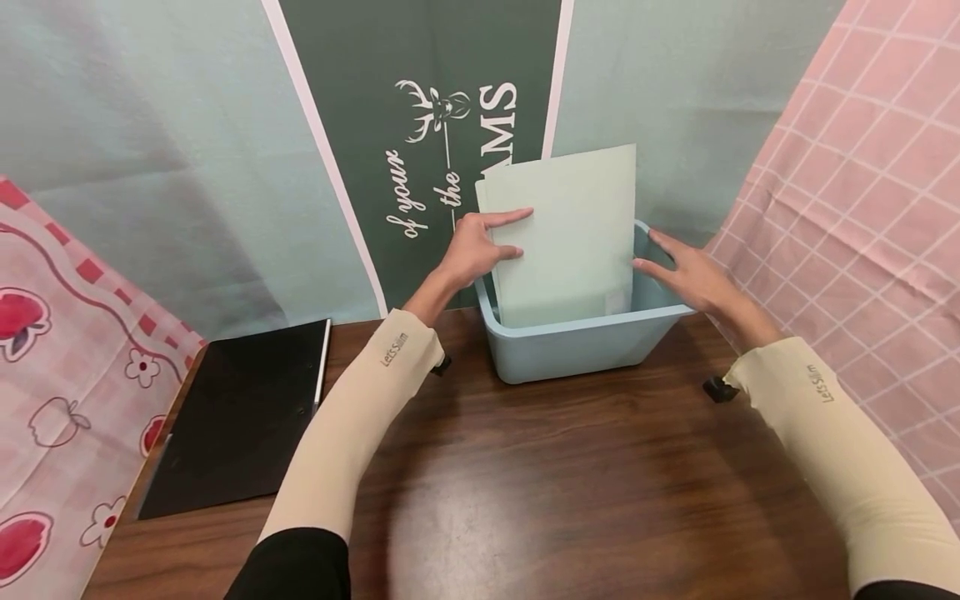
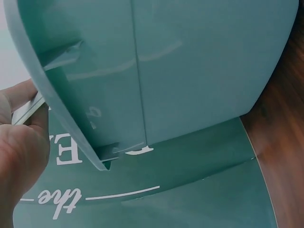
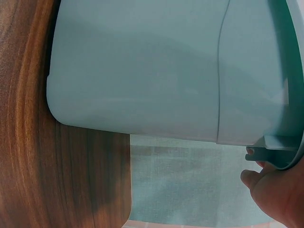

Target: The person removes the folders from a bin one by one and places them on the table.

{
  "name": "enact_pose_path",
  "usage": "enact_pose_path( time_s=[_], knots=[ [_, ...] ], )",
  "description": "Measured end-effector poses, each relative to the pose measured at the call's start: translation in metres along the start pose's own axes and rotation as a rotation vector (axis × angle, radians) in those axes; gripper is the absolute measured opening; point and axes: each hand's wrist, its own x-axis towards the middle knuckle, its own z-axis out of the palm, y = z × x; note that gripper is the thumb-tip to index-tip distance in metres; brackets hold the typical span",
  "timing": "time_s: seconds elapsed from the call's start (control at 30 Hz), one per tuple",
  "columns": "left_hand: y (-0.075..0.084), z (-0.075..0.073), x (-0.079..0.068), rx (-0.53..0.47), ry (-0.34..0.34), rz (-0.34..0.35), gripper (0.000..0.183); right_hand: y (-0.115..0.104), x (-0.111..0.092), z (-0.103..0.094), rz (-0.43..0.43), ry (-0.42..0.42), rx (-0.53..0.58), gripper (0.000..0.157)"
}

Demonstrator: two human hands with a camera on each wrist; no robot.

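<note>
A light blue plastic bin (image 1: 577, 342) stands at the back of the wooden table. Pale green, flat folder-like sheets (image 1: 570, 225) stand upright in it, leaning slightly and rising well above its rim. My left hand (image 1: 480, 250) grips their left edge, index finger and thumb across the front face. In the left wrist view, this hand (image 2: 21, 137) has the sheets' edge between thumb and fingers, beside the bin's rim. My right hand (image 1: 693, 275) holds the bin's right end; in the right wrist view its fingers curl at the rim (image 3: 289, 164).
A flat black folder (image 1: 232, 417) with a silvery strip along one edge lies on the table's left side. Behind the bin hangs a green and grey printed cloth (image 1: 337, 50). Pink checked cloth (image 1: 862, 208) stands close on the right, fruit-patterned cloth (image 1: 67, 375) on the left.
</note>
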Motion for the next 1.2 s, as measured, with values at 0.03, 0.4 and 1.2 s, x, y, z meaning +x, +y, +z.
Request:
enact_pose_path(
  time_s=[0.03, 0.4, 1.2],
  knots=[
    [0.0, -0.001, -0.001, -0.016, 0.005, 0.002, 0.062, 0.0, 0.0, 0.0, 0.001, -0.001, 0.0, 0.089],
    [0.01, -0.011, -0.013, -0.071, 0.087, 0.037, 0.061, 0.003, 0.002, 0.0, -0.009, 0.008, -0.005, 0.089],
    [0.026, -0.024, -0.031, -0.388, 0.363, 0.027, 0.064, 0.001, 0.001, 0.0, -0.007, 0.003, 0.005, 0.09]
  ],
)
